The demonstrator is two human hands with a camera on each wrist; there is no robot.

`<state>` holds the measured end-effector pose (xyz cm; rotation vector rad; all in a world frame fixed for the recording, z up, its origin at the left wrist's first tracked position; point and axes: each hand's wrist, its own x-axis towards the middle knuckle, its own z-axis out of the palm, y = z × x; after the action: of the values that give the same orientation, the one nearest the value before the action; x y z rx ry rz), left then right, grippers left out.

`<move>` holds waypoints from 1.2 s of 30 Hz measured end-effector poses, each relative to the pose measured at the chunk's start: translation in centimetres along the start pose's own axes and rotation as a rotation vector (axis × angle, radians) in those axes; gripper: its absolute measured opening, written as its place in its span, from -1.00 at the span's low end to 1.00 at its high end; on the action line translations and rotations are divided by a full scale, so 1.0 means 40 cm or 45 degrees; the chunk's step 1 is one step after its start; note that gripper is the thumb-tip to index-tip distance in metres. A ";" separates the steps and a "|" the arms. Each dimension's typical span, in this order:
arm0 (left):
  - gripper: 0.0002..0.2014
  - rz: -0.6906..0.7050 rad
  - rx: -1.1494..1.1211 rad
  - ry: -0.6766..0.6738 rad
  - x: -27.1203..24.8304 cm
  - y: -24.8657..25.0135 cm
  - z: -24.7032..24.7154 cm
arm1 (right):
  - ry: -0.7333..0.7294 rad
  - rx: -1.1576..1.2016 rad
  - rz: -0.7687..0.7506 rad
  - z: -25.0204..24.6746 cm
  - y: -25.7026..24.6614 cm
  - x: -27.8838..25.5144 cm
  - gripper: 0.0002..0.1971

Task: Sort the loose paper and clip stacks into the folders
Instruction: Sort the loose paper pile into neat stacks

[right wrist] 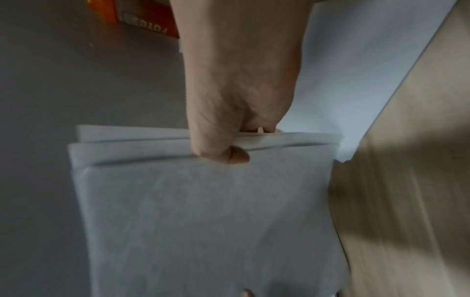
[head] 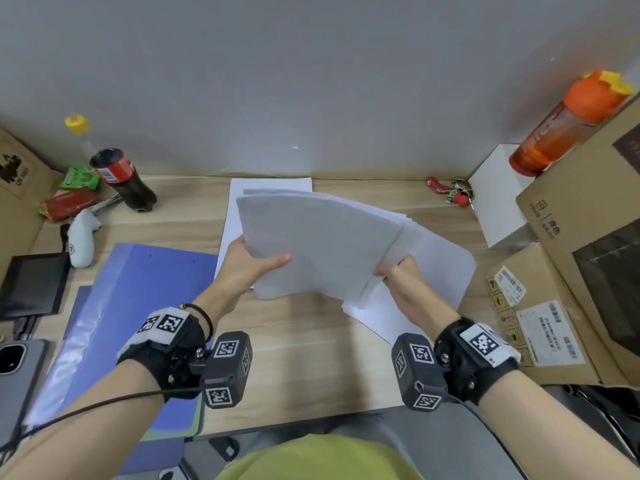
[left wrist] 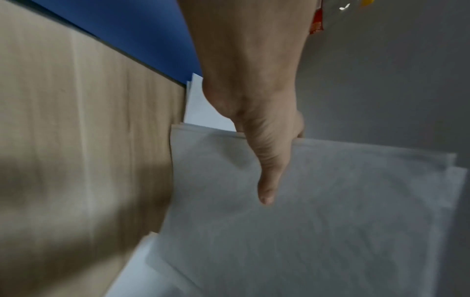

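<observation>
Over wood worktop [head: 304,358]: paper [head: 322,244] held up, left hand [head: 247,263] and right hand [head: 403,277] both pinching; gathering step; next, probably square up, slide into folder [head: 138,306]

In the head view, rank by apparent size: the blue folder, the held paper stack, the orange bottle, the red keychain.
1. blue folder and paper stack, held by the left hand and right hand: too alike to rank, and the stack is raised nearer the camera.
2. orange bottle.
3. red keychain.
</observation>
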<state>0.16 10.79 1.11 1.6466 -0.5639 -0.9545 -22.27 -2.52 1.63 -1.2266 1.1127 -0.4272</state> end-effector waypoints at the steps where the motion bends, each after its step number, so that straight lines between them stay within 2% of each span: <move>1: -0.58 -0.017 0.017 -0.010 -0.006 -0.014 0.002 | 0.020 -0.047 0.024 -0.009 0.017 0.002 -0.61; 3: -0.63 -0.024 0.037 -0.026 -0.012 -0.023 0.010 | 0.024 -0.117 0.049 -0.017 0.025 -0.006 -0.66; 6: -0.64 -0.008 0.097 -0.056 -0.014 -0.014 0.027 | -0.050 -0.167 0.041 0.009 0.018 -0.008 -0.56; 10: -0.62 -0.042 0.106 -0.034 -0.011 -0.013 0.018 | -0.006 -0.123 0.030 0.028 0.005 -0.001 -0.66; 14: -0.60 -0.078 0.049 -0.026 -0.008 -0.016 0.003 | -0.018 -0.059 0.029 0.004 0.000 -0.006 -0.60; 19: -0.68 -0.125 0.085 0.120 -0.009 -0.028 0.068 | 0.119 0.047 0.162 0.068 0.026 -0.014 -0.74; 23: -0.73 -0.139 0.018 0.212 0.000 0.011 0.068 | 0.187 0.064 0.113 0.064 -0.012 -0.013 -0.73; 28: -0.73 0.000 -0.021 0.181 0.012 0.069 0.042 | 0.206 0.115 -0.068 0.037 -0.057 -0.009 -0.71; 30: -0.72 -0.016 0.005 0.131 0.013 0.053 0.031 | 0.158 0.045 -0.037 0.041 -0.033 0.004 -0.72; 33: -0.66 -0.139 0.078 0.023 0.009 0.003 0.019 | 0.012 -0.109 0.112 0.050 0.025 0.011 -0.68; 36: -0.68 -0.194 0.057 0.000 0.010 -0.011 0.012 | 0.006 -0.124 0.157 0.052 0.043 0.008 -0.67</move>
<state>-0.05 10.32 0.52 1.7491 -0.4679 -1.0593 -20.85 -1.10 -0.18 -1.2344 1.2180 -0.2855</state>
